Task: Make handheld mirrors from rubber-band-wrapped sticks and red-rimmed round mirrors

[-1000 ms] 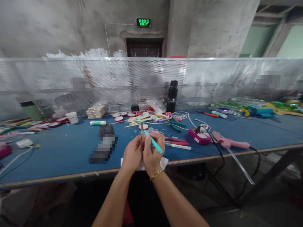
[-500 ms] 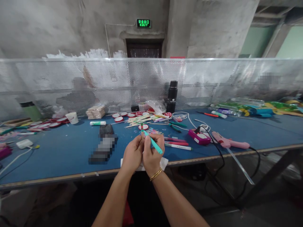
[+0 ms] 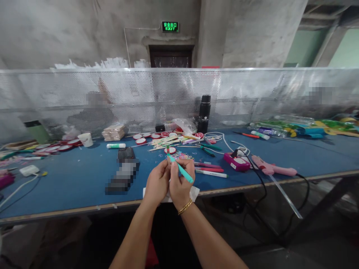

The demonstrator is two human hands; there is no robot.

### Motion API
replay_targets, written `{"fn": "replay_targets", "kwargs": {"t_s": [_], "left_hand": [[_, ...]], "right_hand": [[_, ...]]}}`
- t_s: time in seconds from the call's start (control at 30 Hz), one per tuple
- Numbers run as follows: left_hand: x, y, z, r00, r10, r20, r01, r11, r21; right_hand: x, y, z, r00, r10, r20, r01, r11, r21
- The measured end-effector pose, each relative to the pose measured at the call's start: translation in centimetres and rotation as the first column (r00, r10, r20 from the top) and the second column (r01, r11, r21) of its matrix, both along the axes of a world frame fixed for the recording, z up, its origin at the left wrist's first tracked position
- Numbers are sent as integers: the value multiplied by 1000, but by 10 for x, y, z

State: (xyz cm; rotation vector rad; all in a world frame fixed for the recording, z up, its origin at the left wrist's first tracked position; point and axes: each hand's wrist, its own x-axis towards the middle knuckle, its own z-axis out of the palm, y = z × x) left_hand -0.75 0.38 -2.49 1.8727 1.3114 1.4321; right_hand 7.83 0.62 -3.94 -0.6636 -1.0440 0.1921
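2 hands, both on the job. R hand (image 3: 181, 181): closed w/ thumb + fingers round 1 turquoise plastic marker (image 3: 184, 174); upper end pokes out past fingertips twd the stick, blunt end sticks out low R. L hand (image 3: 156, 183): fingers curled shut on 1 thin flat stick (image 3: 168, 150), red + green at top; that end stands above the fingertips, rest hidden in grip. Hands touching, above table edge; 1 white tissue (image 3: 194, 194) under them. R of hands: 1 pink glue gun (image 3: 272, 169), 1 magenta box (image 3: 237, 162). Behind: 1 tall black bottle (image 3: 204, 115), upright.
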Motion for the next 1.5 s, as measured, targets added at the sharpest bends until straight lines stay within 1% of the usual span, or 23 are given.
{"fn": "replay_targets", "kwargs": {"t_s": [0.37,0.5,0.67,0.9,1.03,1.3,1.5], "left_hand": [[-1,3,-2,1000,-15,-8,15,1000,12],[-2,3,-3,1000,0,-10,1,1000,12],[-1,3,-2,1000,4,-15,-4,1000,17],[-1,3,-2,1000,26,10,-26,999,37],[0,2,-2,999,30,13,-31,999,30],[-1,2,-1,1000,12,-7,-12,1000,25],[-1,1,-1,1000,-8,-7,8,1000,15]], "right_hand": [[1,1,-2,1000,12,20,-12,1000,21],[0,1,-1,1000,14,23,-14,1000,27],[0,1,-2,1000,-12,23,11,1000,21],[0,1,-1,1000,-23,-14,22,1000,-15],[-1,1,-1,999,-37,-32,36,999,-12],[0,0,-2,1000,2,17,-2,1000,-8],[1,0,-2,999,5,32,-6,1000,15]]}}
